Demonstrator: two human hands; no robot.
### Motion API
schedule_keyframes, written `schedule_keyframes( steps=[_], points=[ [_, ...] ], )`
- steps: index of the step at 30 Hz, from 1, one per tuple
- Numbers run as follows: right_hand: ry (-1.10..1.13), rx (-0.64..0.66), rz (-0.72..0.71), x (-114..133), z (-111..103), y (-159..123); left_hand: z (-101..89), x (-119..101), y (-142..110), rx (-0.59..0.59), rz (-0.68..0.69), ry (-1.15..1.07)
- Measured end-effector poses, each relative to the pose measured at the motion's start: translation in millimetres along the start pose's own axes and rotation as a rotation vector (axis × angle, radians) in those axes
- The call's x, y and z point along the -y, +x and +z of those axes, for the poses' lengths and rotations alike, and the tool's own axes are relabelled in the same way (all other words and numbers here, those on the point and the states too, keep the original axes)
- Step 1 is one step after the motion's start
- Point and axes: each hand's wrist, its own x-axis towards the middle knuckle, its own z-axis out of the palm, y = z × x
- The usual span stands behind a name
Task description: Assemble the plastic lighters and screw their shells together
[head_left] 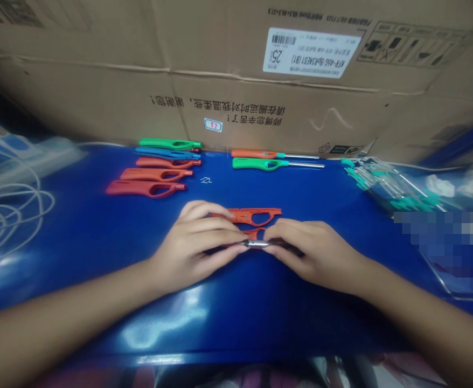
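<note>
One left hand (200, 240) and one right hand (315, 253); one silver-and-black tool (256, 244). Two orange handle halves (242, 216). At least five coloured handles (129, 187), two lighters (247, 163). Several pins (206, 180), too small to count; many metal tubes (385, 183), too overlapped. One cardboard box (119, 81), two stickers (313, 54), one table (240, 318).

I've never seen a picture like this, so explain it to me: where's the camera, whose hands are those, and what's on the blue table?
There's no machine: a head-worn camera looks forward and down at the wearer's own bare hands. The left hand and right hand pinch a slim metal piece with dark ends. On the blue table, just beyond, lies an orange casing. Farther back are coloured handles and two long-tubed lighters, before a cardboard box.
</note>
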Motion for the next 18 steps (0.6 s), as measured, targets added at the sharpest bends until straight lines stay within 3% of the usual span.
schedule_keyframes(
  steps=[13, 18],
  points=[
    [-0.149, -0.056, -0.087, 0.4, 4.6, 1.4, 2.8, 4.2, -1.0, 0.0, 0.022, -0.063],
    [-0.301, -0.118, -0.196, 1.3, 3.5, 1.7, 1.4, -0.5, -0.2, 0.043, 0.005, -0.107]
  ],
)
